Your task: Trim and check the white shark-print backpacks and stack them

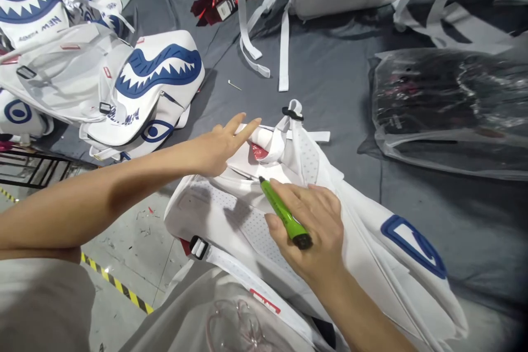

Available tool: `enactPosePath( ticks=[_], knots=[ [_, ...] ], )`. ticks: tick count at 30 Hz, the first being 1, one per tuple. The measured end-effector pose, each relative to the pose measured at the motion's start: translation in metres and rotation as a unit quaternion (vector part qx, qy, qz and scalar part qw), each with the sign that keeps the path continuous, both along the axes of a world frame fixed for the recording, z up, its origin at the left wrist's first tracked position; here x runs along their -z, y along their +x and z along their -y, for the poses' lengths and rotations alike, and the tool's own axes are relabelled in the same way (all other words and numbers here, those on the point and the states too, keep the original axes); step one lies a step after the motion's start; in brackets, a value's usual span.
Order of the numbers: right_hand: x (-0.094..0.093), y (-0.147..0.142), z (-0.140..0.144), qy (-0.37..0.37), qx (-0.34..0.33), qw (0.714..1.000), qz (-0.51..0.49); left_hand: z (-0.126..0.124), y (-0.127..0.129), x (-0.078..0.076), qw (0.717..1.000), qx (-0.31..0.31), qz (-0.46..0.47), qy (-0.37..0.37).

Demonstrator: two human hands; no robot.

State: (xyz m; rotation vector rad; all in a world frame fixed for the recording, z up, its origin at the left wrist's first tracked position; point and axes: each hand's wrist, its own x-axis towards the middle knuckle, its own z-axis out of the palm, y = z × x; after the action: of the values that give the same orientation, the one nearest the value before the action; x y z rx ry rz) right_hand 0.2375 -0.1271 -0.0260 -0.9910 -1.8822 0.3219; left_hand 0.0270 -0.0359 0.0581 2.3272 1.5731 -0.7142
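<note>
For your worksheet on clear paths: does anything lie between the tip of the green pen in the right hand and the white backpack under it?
Nothing visible does. The right hand holds the green pen with its tip right at the white backpack. The left hand rests on the bag's top, off to the side.

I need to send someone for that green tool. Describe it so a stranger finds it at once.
Start at the grey cloth-covered table and find the white backpack at its near edge. The right hand rests on it holding the green pen-like tool, the only bright green thing among white bags.
</note>
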Motion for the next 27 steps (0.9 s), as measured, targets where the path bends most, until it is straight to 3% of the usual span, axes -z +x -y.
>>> enactPosePath(
  ticks=[4, 7, 9, 16, 23, 27],
  knots=[
    [-0.003, -0.015, -0.017, -0.103, -0.048, 0.991, -0.065, -0.002, -0.003, 0.003, 1.0, 0.009, 0.014, 0.0],
    [-0.005, -0.025, -0.032, -0.221, -0.122, 0.965, -0.076, -0.002, -0.007, 0.007, 0.999, 0.024, 0.036, 0.007],
    [-0.005, -0.03, -0.036, -0.264, -0.134, 0.952, -0.079, -0.003, -0.007, 0.008, 0.999, 0.018, 0.034, 0.003],
    [-0.007, -0.039, -0.027, -0.195, -0.086, 0.977, -0.023, -0.006, -0.009, 0.016, 0.999, 0.022, 0.045, 0.011],
    [-0.01, -0.042, -0.023, -0.181, -0.057, 0.982, 0.005, -0.005, -0.001, 0.01, 1.0, -0.006, 0.013, -0.001],
    [-0.01, -0.044, -0.022, -0.217, -0.067, 0.974, -0.014, -0.005, 0.001, 0.006, 1.0, -0.011, 0.006, -0.014]
  ],
)
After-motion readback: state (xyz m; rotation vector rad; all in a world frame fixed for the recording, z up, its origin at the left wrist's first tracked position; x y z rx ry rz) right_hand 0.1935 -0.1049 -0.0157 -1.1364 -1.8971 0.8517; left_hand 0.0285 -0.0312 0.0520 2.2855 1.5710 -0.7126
